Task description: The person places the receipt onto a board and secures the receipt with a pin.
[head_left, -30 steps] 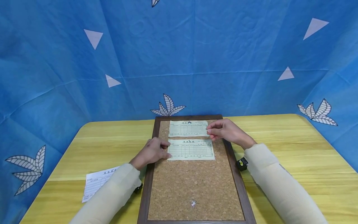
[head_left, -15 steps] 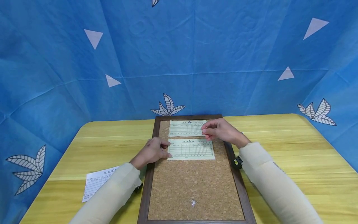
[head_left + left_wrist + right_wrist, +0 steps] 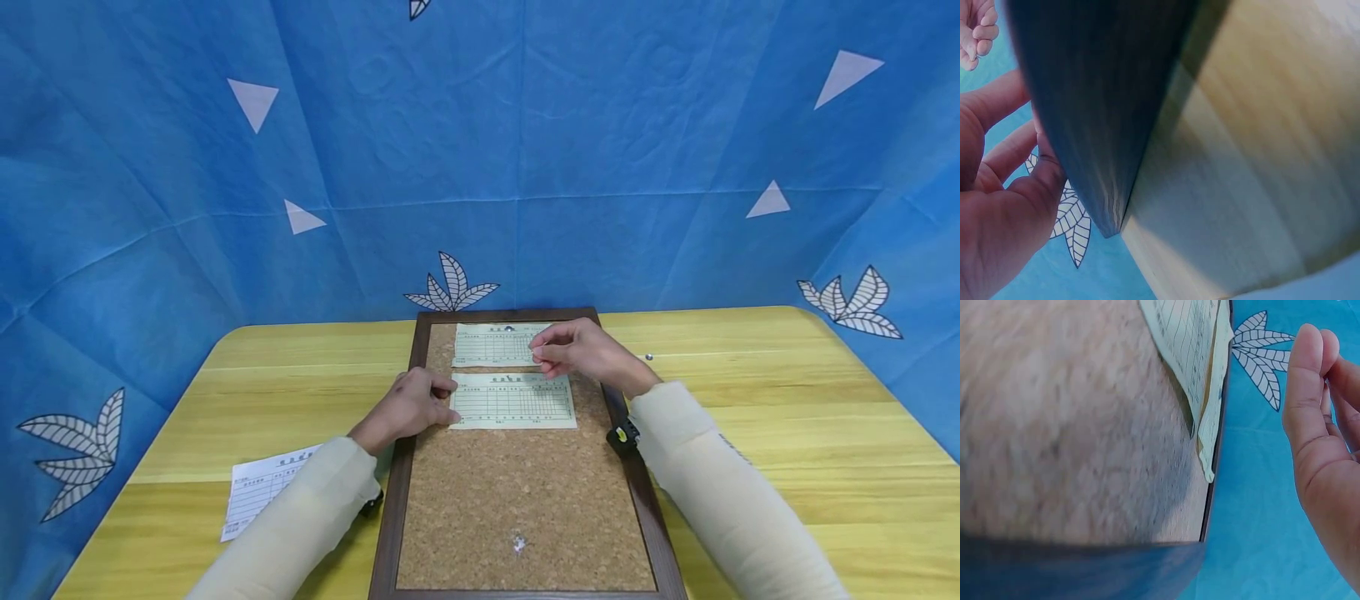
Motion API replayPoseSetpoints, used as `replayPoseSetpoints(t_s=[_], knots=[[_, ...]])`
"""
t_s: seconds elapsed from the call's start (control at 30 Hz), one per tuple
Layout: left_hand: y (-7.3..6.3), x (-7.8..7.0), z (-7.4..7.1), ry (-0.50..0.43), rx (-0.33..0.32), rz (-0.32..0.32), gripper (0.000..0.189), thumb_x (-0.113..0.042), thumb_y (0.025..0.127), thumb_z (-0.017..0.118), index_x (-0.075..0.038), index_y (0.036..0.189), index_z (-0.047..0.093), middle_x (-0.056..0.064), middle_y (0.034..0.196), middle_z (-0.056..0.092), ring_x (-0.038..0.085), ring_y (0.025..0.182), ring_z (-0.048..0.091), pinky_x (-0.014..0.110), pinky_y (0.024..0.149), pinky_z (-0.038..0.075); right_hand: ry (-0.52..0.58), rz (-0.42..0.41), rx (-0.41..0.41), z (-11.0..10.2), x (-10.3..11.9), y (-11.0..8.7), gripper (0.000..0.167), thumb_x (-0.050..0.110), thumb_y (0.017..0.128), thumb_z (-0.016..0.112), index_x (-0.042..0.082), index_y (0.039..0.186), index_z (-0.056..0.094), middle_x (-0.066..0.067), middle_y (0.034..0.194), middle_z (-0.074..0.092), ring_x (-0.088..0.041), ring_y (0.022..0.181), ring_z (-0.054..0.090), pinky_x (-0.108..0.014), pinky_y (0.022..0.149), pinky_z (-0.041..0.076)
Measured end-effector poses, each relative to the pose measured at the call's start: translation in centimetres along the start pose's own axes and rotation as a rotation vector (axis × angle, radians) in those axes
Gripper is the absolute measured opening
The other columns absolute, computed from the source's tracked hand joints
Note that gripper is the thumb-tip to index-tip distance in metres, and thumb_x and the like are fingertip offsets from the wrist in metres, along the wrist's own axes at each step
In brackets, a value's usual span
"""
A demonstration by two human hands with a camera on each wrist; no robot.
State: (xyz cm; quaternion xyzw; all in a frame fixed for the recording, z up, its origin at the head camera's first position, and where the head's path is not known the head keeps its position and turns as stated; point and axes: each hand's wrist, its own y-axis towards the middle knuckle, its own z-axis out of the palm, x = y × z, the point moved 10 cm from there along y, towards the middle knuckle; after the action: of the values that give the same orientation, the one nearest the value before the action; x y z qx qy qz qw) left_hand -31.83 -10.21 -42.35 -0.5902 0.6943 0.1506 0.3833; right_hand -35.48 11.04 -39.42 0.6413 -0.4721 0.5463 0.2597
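My left hand (image 3: 411, 405) rests on the left edge of the lower pale green receipt slip (image 3: 510, 402), index fingertip near its top corner and thumb near the bottom one. This slip lies on a framed cork board (image 3: 517, 492). Just above it is a second receipt slip (image 3: 487, 346) with a silver thumbtack (image 3: 509, 328) at its top. Over the right part of the slips, my right hand (image 3: 581, 348) pinches a tiny, pale thumbtack between thumb and index finger; the fingertips mostly hide it. In the right wrist view, the slips' near edges (image 3: 1194, 419) curl up from the cork.
A white printed slip (image 3: 262, 492) lies on the wooden table (image 3: 300, 375), partly under the left sleeve. One loose thumbtack (image 3: 649, 357) sits right of the board. Several small, shiny things cluster (image 3: 519, 544) low on the cork. A blue cloth (image 3: 517, 167) hangs behind.
My right hand has moved left over the slips, bringing the loose thumbtack on the table into sight from behind the wrist. The left hand has stayed in place.
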Motion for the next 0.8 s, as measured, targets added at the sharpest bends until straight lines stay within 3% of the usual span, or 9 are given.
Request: replayPoseSetpoints(t_s=[0.43,0.8], knots=[[0.0,0.1,0.1,-0.008,0.004,0.005,0.048,-0.004,0.084,0.08,-0.001,0.13,0.066,0.004,0.104,0.062,0.02,0.09,0.049,0.032,0.072,0.041,0.039,0.023,-0.003,0.9,0.1,0.5,0.03,0.003,0.1,0.059,-0.014,0.125,0.06,-0.028,0.097,0.066,-0.017,0.075,0.068,-0.044,0.081,0.058],[-0.1,0.2,0.1,-0.01,0.01,0.004,0.049,-0.005,0.085,0.079,-0.002,0.131,0.065,0.004,0.11,0.063,0.02,0.092,0.05,0.032,0.072,0.042,0.01,0.019,0.014,1.8,0.0,0.9,0.027,0.006,0.101,0.059,-0.01,0.122,0.063,-0.017,0.095,0.066,-0.027,0.084,0.066,-0.044,0.081,0.057]])
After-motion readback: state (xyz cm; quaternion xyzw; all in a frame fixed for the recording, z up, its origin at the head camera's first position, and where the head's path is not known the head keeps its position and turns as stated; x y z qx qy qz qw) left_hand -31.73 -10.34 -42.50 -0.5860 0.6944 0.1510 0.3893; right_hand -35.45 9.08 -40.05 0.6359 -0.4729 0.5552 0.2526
